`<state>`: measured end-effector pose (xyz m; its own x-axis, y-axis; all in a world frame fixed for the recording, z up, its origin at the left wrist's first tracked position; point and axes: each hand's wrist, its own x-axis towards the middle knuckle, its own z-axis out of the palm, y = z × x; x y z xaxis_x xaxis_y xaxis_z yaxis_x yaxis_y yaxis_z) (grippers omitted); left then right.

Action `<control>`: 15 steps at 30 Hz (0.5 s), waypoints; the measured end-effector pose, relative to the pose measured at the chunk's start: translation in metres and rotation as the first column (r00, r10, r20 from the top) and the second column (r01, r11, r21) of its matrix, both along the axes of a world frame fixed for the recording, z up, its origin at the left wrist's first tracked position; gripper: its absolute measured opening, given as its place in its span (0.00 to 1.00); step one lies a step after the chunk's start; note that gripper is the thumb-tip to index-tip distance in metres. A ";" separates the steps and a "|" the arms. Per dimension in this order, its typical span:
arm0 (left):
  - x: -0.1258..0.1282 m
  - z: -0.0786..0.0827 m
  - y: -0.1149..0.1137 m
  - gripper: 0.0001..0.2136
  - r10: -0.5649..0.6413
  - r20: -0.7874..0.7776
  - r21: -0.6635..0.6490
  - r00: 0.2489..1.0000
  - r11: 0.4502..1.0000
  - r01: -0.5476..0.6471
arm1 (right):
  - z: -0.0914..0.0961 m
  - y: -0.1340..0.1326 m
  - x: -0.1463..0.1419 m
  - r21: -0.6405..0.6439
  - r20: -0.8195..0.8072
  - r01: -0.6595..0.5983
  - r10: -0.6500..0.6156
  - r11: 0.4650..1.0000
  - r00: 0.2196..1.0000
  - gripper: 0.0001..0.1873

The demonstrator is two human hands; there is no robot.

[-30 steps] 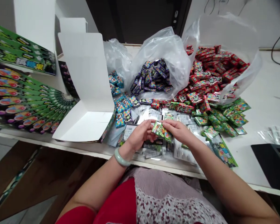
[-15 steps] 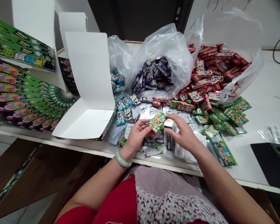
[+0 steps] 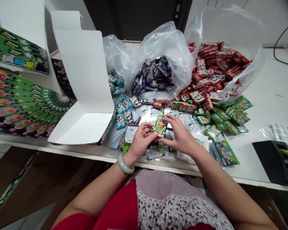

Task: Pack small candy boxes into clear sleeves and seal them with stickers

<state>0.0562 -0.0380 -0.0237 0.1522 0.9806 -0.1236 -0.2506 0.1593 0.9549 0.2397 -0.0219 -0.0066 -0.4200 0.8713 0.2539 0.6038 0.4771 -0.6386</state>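
A small green candy box (image 3: 160, 125) with colourful print is held above the table in front of me. My left hand (image 3: 142, 139) grips its left side, thumb on the lower edge and fingers behind. At its right side, my right hand (image 3: 181, 134) has its fingertips on the upper corner and its thumb near the lower corner. Beneath the hands lie clear plastic packs (image 3: 156, 153) with printed cards. Green candy boxes (image 3: 227, 116) are heaped to the right, and blue candy boxes (image 3: 121, 108) lie to the left.
An open white-lined carton (image 3: 93, 124) stands at left beside fanned green printed cartons (image 3: 21, 111). Behind are a plastic bag (image 3: 184, 60) of purple boxes and another bag (image 3: 252, 73) of red boxes. A black tape dispenser (image 3: 271, 159) sits at the right front edge.
My right hand has closed in on the green candy box and now touches its right side. The box has turned more upright. The whole view has shifted slightly.
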 end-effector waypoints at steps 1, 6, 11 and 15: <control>0.000 0.000 0.001 0.17 -0.006 -0.013 0.008 1.000 1.000 0.006 | 0.001 0.001 0.001 0.013 0.001 -0.003 0.003 1.000 1.000 0.32; -0.017 -0.002 0.009 0.30 -0.146 -0.432 0.189 0.890 0.950 0.247 | -0.005 0.004 0.018 0.066 -0.040 0.109 -0.106 0.992 0.994 0.27; -0.050 -0.007 0.022 0.44 -0.097 -0.935 0.159 0.341 0.746 0.647 | -0.016 0.005 0.052 0.130 0.032 0.199 -0.205 0.971 0.978 0.29; -0.059 -0.006 0.021 0.39 0.038 -0.972 0.193 0.231 0.685 0.702 | -0.021 -0.002 0.056 0.146 0.083 0.190 -0.203 0.971 0.976 0.28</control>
